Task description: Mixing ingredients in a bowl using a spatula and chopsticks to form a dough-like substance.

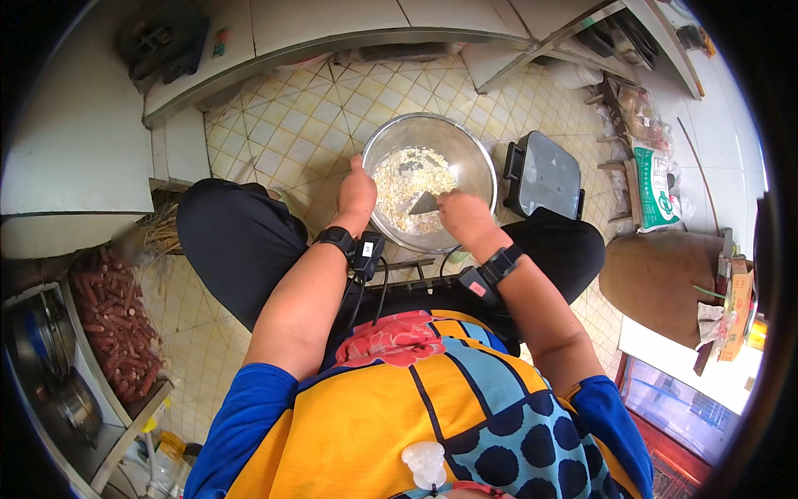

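A wide stainless steel bowl [477,156] stands on the tiled floor between my knees. In its bottom lies a crumbly, pale yellow-and-white mixture [399,184], with a bare metal patch showing near the far side. My left hand [357,196] grips the bowl's left rim, thumb uppermost. Inside the bowl's near right part, my right hand [464,215] holds a dark, flat, triangular-looking blade [425,204], perhaps a scraper or spatula. The blade rests on the mixture; its handle is hidden in my fingers.
Right of the bowl sits a dark lidded appliance [548,174], close to my right knee. Reddish corn cobs [118,324] are heaped at left. A counter [330,15] spans the far side. A green-and-white bag [654,187] and a brown board [661,280] stand at right.
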